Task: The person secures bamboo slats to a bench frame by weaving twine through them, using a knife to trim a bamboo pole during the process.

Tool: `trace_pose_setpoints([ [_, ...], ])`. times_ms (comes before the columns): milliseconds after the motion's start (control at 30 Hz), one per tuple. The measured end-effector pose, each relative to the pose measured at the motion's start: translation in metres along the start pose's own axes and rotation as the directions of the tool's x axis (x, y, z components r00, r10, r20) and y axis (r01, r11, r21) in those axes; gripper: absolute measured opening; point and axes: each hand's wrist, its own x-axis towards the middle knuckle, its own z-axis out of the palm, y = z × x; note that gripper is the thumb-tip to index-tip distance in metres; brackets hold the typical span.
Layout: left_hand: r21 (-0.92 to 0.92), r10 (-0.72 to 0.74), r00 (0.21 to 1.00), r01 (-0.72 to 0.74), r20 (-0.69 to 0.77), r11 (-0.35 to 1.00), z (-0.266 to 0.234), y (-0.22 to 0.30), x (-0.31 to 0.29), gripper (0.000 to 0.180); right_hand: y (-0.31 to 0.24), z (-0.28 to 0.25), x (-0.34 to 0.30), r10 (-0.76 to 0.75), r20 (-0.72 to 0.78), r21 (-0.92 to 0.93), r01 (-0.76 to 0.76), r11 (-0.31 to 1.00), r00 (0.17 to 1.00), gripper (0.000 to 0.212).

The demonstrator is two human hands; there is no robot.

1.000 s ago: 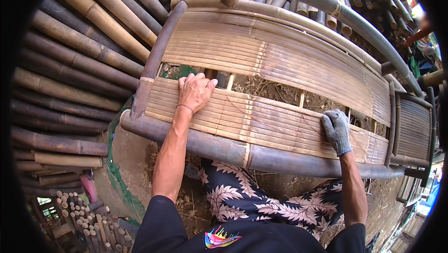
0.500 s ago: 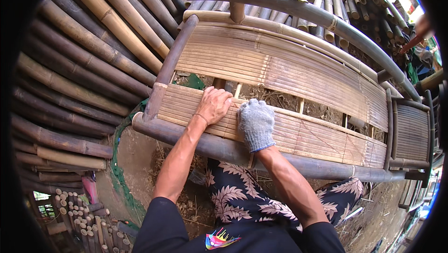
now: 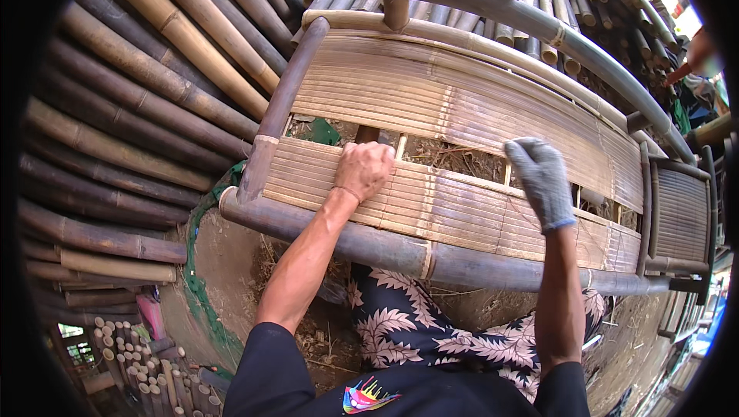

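Note:
The bamboo bench [image 3: 462, 267] lies across the view, with two panels of thin slats set in its dark pole frame. My bare left hand [image 3: 366, 170] is closed over the far edge of the near slat panel [image 3: 469, 213], its fingertips hidden beyond that edge. My right hand [image 3: 541, 180], in a grey knitted glove, is over the same panel farther right, by the gap. Its fingers are curled, and whether they hold anything is hidden. Across the gap, the far slat panel [image 3: 493, 113] runs along the bench's back.
Thick dark bamboo poles [image 3: 138, 101] are stacked at the left. Cut bamboo pieces [image 3: 127, 363] stand at the lower left, beside green netting [image 3: 196, 294]. More poles [image 3: 531, 1] lie behind the curved back rail [image 3: 477, 3]. Another person's hand [image 3: 697, 51] shows at the far right.
My right hand has moved right along the near slat panel, from beside my left hand. The left hand stays on the panel's far edge, its fingers now more bunched.

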Motion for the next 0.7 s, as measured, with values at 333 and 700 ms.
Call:
trace_pose_setpoints([
  [333,-0.283,-0.061,0.978,0.002,-0.201,0.959,-0.002,-0.007,0.006,0.050,0.018,0.142,0.084,-0.256,0.597,0.200,0.168,0.965,0.760,0.037],
  [700,-0.343,-0.129,0.975,0.060,-0.181,0.937,0.006,-0.015,0.001,0.050,0.009,0.119,0.046,0.137,0.295,0.572,-0.290,0.767,0.946,0.024],
])
